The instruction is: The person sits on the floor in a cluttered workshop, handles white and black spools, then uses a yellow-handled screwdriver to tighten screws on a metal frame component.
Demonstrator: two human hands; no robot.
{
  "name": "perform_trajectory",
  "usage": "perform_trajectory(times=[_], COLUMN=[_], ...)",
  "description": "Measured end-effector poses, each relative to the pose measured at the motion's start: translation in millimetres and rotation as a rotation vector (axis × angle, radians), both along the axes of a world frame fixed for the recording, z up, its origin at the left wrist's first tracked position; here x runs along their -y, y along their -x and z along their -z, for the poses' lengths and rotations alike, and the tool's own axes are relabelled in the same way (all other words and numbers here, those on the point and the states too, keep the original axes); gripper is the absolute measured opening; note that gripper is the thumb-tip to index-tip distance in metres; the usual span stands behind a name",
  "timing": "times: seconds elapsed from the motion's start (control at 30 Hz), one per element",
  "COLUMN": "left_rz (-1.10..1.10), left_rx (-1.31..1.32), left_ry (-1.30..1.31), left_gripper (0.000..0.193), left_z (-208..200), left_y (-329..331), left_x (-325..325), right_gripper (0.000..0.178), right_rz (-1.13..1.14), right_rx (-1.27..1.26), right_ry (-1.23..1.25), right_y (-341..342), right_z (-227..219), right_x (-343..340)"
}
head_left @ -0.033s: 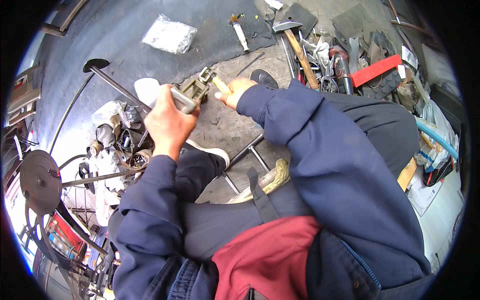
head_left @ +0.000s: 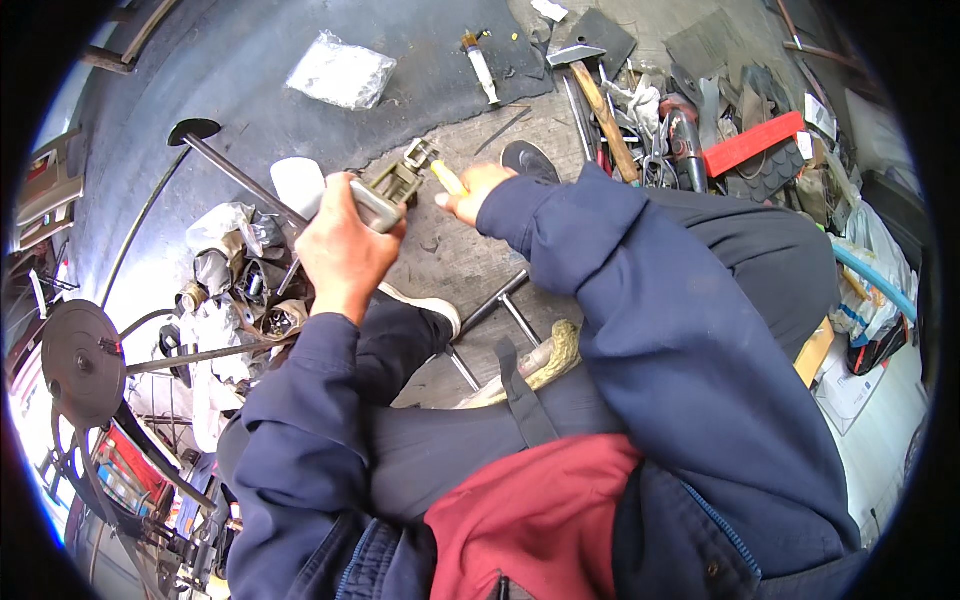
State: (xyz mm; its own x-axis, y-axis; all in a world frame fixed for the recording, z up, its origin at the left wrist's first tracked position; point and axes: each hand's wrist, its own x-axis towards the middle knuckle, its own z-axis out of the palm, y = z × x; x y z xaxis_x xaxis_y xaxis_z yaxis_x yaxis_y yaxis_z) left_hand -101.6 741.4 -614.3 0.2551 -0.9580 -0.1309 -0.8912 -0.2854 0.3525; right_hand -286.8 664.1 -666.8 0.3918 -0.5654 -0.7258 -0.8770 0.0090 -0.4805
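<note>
My left hand (head_left: 345, 240) is closed around a grey block-like piece (head_left: 372, 208), with a white rounded end (head_left: 296, 184) sticking out on its left side. A brass-coloured metal bracket (head_left: 400, 180) with a forked, jointed tip extends from that piece toward my right hand. My right hand (head_left: 480, 192) grips a yellow tool handle (head_left: 448, 178), which points at the bracket's tip. The tool's far end is too small to make out, and I cannot tell whether it touches the bracket.
A hammer (head_left: 605, 115) with a wooden handle, a red bar (head_left: 752, 143) and a power tool (head_left: 686, 145) lie at the far right. A clear plastic bag (head_left: 342, 70) and a syringe-like tube (head_left: 481, 70) rest on the dark mat. At left stands a round metal disc (head_left: 84, 363) on rods.
Both hands, with the bracket piece and the yellow handle, have shifted very slightly to the right and nearer to me. Both grips look the same.
</note>
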Motion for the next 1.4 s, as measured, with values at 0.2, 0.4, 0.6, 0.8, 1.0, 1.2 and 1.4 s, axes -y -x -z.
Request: perform_trajectory(times=[0.2,0.4,0.6,0.8,1.0,1.2,1.4], left_rz=[0.084,0.133,0.191,0.091,0.134,0.109,0.143], left_rx=[-0.024,-0.026,0.008,-0.008,-0.034,-0.042,-0.033], left_ry=[0.112,0.127,0.134,0.123,0.131,0.108,0.081], left_gripper=[0.048,0.054,0.056,0.056,0.054,0.053,0.053], left_z=[1,3,5,3,1,0,-1], left_y=[6,6,4,-4,-6,0,-1], left_x=[-7,-13,-12,-13,-9,-7,-6], right_gripper=[0.062,0.059,0.06,0.053,0.049,0.039,0.051], right_rz=[0.125,0.437,0.004,-0.066,-0.066,0.108,-0.18], right_rx=[0.0,0.148,-0.018,-0.156,-0.255,-0.259,-0.036], right_ry=[-0.096,-0.333,-0.15,-0.183,-0.095,0.017,-0.088], right_y=[7,2,5,3,10,20,47], right_z=[1,-3,-5,4,37,78,104], right_x=[-12,-2,-10,-22,-35,-41,-10])
